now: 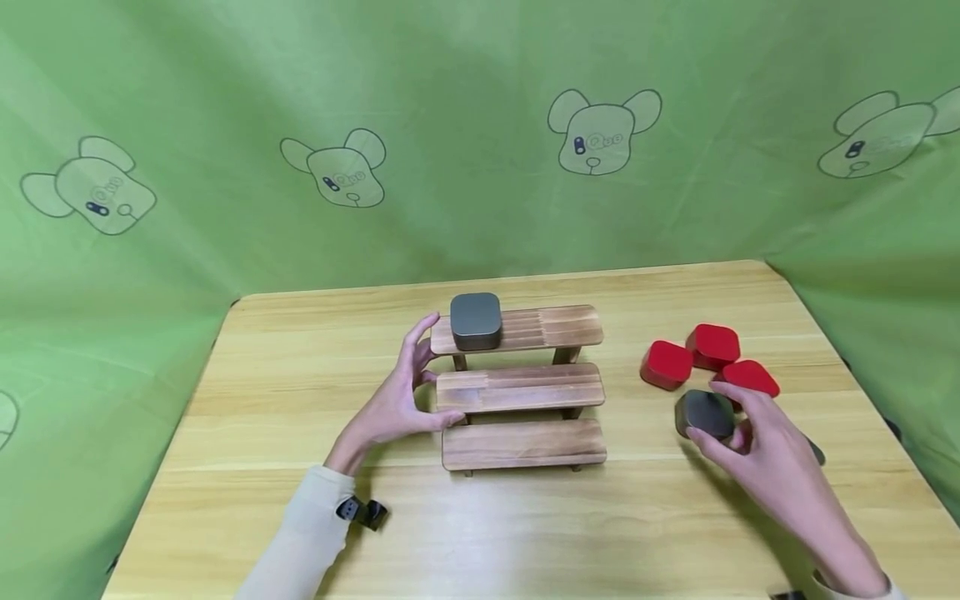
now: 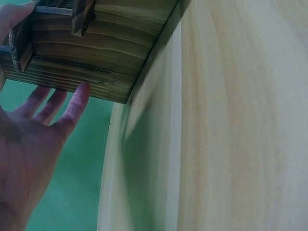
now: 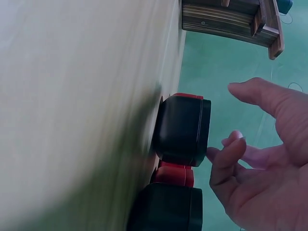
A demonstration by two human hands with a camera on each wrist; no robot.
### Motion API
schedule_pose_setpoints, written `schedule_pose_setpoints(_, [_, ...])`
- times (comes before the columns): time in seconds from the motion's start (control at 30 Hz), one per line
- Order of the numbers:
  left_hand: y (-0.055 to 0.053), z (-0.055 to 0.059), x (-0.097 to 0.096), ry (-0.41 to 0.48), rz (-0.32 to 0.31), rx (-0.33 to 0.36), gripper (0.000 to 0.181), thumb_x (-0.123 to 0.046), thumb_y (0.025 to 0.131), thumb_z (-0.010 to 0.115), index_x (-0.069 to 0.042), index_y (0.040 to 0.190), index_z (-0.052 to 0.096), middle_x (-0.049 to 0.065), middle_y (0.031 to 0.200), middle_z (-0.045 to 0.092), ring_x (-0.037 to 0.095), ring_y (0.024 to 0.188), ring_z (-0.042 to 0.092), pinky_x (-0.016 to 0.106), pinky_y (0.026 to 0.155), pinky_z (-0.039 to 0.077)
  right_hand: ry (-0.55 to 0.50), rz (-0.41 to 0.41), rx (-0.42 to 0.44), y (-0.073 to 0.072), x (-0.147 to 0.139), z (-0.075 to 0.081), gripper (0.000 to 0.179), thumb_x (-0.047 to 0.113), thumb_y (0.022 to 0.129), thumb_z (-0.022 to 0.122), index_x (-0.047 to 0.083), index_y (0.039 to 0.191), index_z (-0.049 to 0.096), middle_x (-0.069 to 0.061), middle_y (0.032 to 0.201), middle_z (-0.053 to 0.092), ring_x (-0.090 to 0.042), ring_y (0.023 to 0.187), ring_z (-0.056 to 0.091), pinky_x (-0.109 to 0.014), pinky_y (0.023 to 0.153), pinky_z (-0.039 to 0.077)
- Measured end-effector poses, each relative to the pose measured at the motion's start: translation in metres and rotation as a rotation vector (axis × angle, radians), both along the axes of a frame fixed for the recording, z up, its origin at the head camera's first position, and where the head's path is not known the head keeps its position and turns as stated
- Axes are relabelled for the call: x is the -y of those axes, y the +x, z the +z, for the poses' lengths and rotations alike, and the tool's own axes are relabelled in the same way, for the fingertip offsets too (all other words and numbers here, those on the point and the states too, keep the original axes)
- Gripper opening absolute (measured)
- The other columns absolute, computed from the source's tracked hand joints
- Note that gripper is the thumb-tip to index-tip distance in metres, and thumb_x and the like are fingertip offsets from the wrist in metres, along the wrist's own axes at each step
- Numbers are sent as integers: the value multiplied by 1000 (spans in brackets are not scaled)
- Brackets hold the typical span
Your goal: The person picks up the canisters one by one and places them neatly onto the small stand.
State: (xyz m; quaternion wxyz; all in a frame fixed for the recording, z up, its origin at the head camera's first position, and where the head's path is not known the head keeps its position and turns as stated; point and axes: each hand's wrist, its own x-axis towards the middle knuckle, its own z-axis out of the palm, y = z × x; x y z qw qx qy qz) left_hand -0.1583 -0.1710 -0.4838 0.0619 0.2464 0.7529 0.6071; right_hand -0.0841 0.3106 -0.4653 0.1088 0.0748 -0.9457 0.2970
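Note:
A three-tier wooden stand [image 1: 525, 389] rests on the table, a dark grey rounded block [image 1: 476, 321] on the left end of its top tier. My left hand [image 1: 405, 396] holds the stand's left end, thumb at the front and fingers toward the back; its fingertips touch the wood [image 2: 91, 67] in the left wrist view. On the right, my right hand [image 1: 772, 450] hovers over another dark grey block [image 1: 703, 414] standing on the table. The right wrist view shows its thumb apart from that block [image 3: 183, 130], with a fingertip right at the block's top edge.
Three red rounded blocks, one at the left [image 1: 666, 365], one behind [image 1: 713, 346] and one at the right [image 1: 752, 377], lie just beyond my right hand. A further dark block [image 3: 166, 209] is partly hidden by that hand in the head view. Green cloth [image 1: 480, 225] surrounds the table [image 1: 525, 542].

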Motion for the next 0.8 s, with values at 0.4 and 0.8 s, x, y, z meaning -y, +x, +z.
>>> schedule_pose_setpoints(0.4, [-2, 0, 0, 16, -11, 0, 136, -16, 75, 98, -41, 173, 7, 0, 182, 3, 33, 161, 28, 68, 119, 39, 37, 23, 36, -7, -5, -5, 78, 6, 77, 97, -1, 144, 58, -11, 98, 57, -11, 73, 49, -24, 59, 39])
schedule_pose_setpoints(0.8, [0, 0, 1, -12, 6, 7, 137, -18, 75, 99, -41, 173, 6, 5, 182, -1, 35, 162, 23, 65, 121, 38, 77, 32, 156, -7, -7, -12, 78, 0, 78, 92, -8, 145, 54, -17, 102, 56, -23, 76, 51, -26, 61, 39])
